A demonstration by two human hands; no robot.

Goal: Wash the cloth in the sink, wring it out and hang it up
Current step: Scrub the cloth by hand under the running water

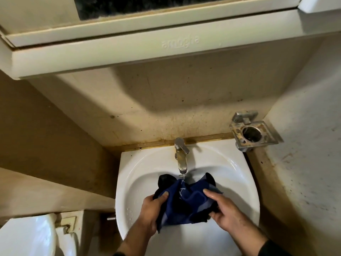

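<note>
White sink (238, 174) standing against the stained wall, holding the blue and black cloth (186, 198) bunched in its basin under the tap (181, 157). Water droplets clinging on the left inner slope.

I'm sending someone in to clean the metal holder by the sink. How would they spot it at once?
Start at the white sink with the chrome tap at its back edge. Look up and right of the basin, to the wall corner: the metal holder juts out there. It is a square, grimy tray with one round hole, the only fitting on that wall.
</note>
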